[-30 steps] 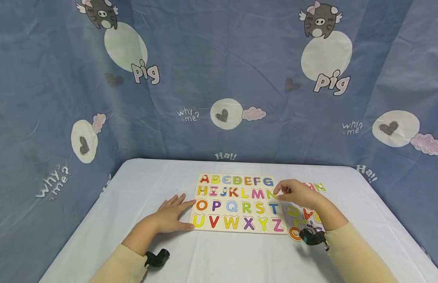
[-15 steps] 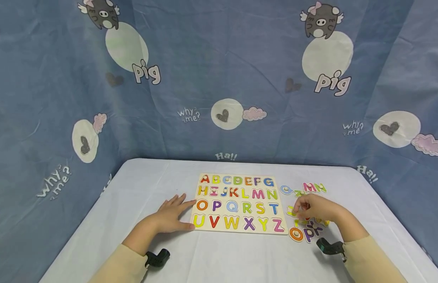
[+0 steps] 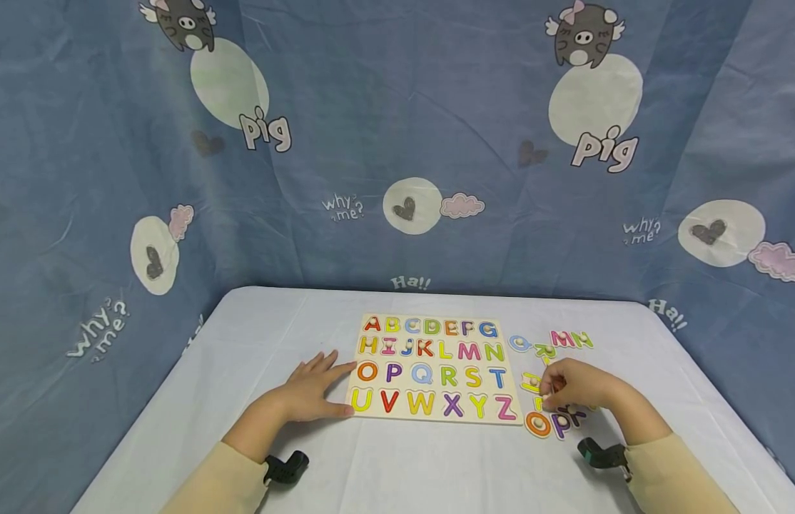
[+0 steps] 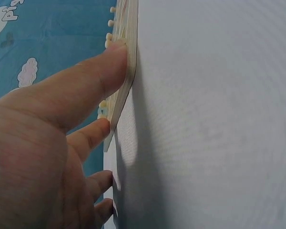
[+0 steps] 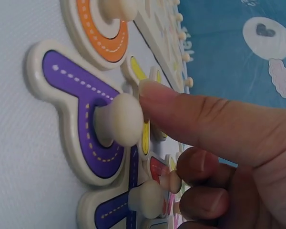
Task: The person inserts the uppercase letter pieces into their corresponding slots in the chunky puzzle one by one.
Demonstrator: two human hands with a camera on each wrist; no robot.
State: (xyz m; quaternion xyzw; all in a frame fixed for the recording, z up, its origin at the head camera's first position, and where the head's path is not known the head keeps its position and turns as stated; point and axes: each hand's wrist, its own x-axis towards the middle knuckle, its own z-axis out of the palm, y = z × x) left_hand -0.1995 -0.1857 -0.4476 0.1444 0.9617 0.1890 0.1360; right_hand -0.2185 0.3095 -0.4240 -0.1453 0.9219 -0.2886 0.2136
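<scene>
A wooden alphabet board lies mid-table, with knobbed letters in its first row and part of its second. My left hand rests spread at its left edge; in the left wrist view the thumb touches the board's side. My right hand reaches down among loose letters, fingers bent, thumb tip at a yellow letter piece. Whether it pinches that piece's knob is hidden behind the thumb. Nearer the right wrist camera lie a purple P and an orange O.
Beyond the right hand lie a blue Q, a green R, a pink M and a green N. Another yellow letter sits by the board's right edge. A patterned blue curtain backs the white table.
My right hand has moved away from the board's right side to the loose letters, then slightly lower toward a yellow piece. The left hand keeps its place.
</scene>
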